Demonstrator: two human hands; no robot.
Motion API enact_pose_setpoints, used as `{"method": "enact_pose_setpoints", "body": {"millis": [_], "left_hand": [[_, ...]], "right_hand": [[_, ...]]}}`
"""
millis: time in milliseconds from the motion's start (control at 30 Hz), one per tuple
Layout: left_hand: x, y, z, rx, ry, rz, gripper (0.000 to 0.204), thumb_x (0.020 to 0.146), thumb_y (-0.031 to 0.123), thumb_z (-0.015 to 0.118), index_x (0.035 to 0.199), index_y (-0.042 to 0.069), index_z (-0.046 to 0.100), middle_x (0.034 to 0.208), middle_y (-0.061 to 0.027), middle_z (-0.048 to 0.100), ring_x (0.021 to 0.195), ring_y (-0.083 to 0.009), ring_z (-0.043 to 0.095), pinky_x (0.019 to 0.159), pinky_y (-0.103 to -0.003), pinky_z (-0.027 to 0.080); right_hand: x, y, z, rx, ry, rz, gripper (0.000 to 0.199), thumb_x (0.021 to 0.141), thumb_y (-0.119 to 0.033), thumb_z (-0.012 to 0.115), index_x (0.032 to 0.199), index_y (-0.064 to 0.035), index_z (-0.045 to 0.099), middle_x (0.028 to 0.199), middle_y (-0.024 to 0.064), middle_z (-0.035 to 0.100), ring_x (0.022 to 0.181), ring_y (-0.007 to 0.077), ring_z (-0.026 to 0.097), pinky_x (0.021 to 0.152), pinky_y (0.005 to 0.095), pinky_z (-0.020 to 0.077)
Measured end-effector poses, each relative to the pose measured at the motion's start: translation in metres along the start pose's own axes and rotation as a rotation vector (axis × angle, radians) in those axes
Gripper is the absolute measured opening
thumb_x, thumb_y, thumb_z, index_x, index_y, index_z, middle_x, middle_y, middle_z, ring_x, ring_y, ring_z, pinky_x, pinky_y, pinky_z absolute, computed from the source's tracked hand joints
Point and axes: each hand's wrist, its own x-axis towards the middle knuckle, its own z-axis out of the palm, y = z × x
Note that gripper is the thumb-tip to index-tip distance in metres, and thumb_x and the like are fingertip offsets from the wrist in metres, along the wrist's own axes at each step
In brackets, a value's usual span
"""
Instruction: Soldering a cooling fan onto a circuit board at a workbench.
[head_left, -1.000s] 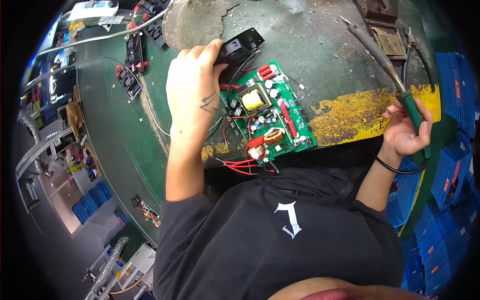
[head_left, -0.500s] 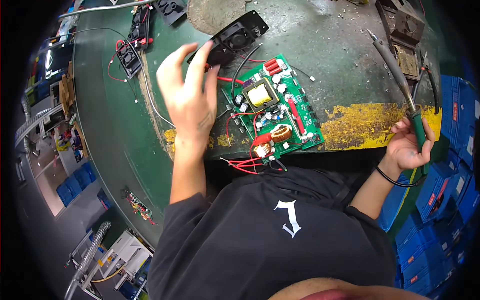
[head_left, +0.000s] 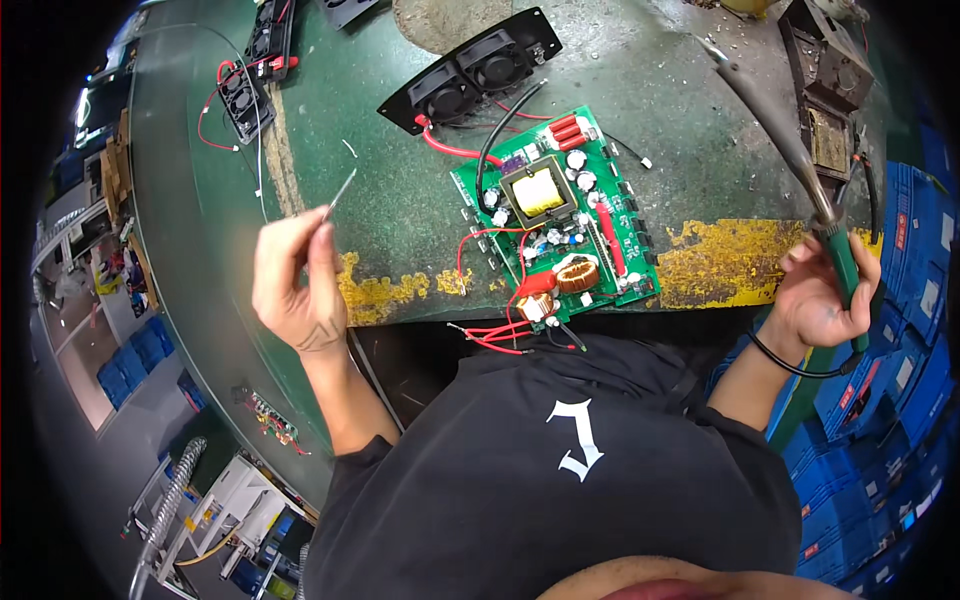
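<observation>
My left hand (head_left: 298, 288) is raised left of the circuit board, thumb and forefinger pinching a thin silvery solder wire (head_left: 344, 193). On the right, my right hand (head_left: 825, 305) grips the green handle of a soldering iron (head_left: 776, 130), its tip pointing up and left, away from the board. The green circuit board (head_left: 625, 215) lies near the bench's front edge, with a yellow transformer, copper coils and red wires. A black panel with two fans (head_left: 478, 70) lies behind it, and a thick red wire (head_left: 452, 150) runs from the panel to the board.
A metal iron stand (head_left: 830, 70) stands at the far right of the worn green bench (head_left: 400, 200). More small fans (head_left: 245, 105) lie at the far left. Blue crates (head_left: 900, 380) are stacked to the right. Another small board (head_left: 270, 418) lies on the left surface.
My left hand has moved left and nearer, away from the fan panel, and now pinches solder wire. The right hand with the iron has barely moved.
</observation>
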Motion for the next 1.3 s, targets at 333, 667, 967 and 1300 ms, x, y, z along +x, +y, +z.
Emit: {"method": "enact_pose_setpoints", "body": {"millis": [333,667,967,1300], "left_hand": [[0.034,0.024,0.089,0.178,-0.277,0.403,0.022,0.075,-0.001,0.067,0.095,0.007,0.067,0.072,-0.0069,0.047,0.06,-0.0198,0.052,0.053,-0.029,0.044],[0.034,0.018,0.103,0.293,-0.089,0.426,0.015,0.066,0.005,0.074,0.075,0.008,0.062,0.067,-0.0043,0.04,0.047,-0.0169,0.045,0.04,-0.03,0.037],[0.034,0.014,0.113,0.308,-0.044,0.433,0.017,0.064,0.005,0.069,0.07,0.009,0.053,0.07,-0.0046,0.04,0.047,-0.0184,0.047,0.04,-0.031,0.038],[0.032,0.016,0.119,0.329,-0.098,0.361,0.015,0.067,0.002,0.072,0.077,0.006,0.062,0.066,-0.0059,0.04,0.052,-0.0186,0.045,0.047,-0.03,0.041]], "right_hand": [[0.018,0.032,0.054,0.01,-0.213,0.043,0.048,0.084,-0.031,0.038,0.105,0.0093,0.054,0.081,0.0287,0.062,0.058,0.033,0.062,0.049,0.0375,0.0517],[0.02,0.038,0.05,-0.052,-0.273,0.084,0.047,0.085,-0.036,0.042,0.106,0.003,0.055,0.09,0.0242,0.06,0.057,0.0303,0.059,0.048,0.0362,0.0485],[0.02,0.04,0.052,-0.072,-0.321,0.092,0.046,0.084,-0.035,0.042,0.107,0.0023,0.056,0.092,0.0259,0.059,0.058,0.0288,0.059,0.047,0.0341,0.0488],[0.016,0.04,0.057,-0.021,-0.262,0.124,0.044,0.083,-0.031,0.043,0.102,0.0071,0.053,0.088,0.0274,0.058,0.057,0.0318,0.06,0.05,0.0369,0.052]]}}
